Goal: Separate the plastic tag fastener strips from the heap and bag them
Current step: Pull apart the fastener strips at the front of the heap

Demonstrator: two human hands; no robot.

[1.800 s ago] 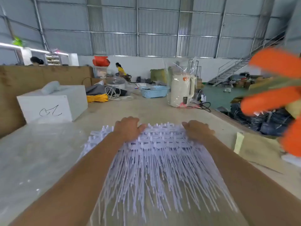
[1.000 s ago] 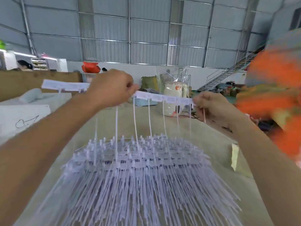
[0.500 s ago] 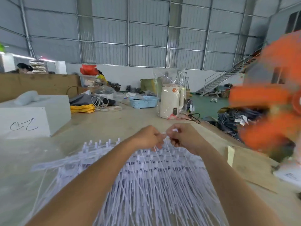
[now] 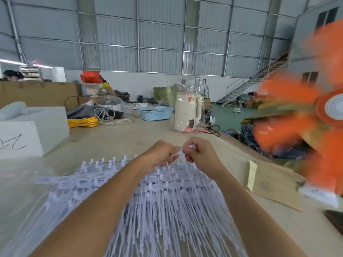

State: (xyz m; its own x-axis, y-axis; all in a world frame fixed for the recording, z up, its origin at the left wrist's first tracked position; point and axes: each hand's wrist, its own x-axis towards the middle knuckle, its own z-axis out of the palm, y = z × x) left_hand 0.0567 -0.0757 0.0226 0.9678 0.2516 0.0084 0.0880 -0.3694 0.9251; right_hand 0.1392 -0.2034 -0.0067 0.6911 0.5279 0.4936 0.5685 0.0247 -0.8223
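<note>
One strip (image 4: 181, 153) pinched by left hand (image 4: 161, 154) and right hand (image 4: 201, 154), fingers curled tight on it, above heap (image 4: 148, 197) at 12 o'clock edge. Risk: filaments snagged in heap, neighbours dragged up.

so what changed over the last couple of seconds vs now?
Both hands began flat on the heap, then lifted one strip high, stretched wide between them. Now they have come back down and together: left hand and right hand pinch a small bunched piece of strip between them, just above the heap's far edge. The heap, white box and kettle stayed put.
</note>
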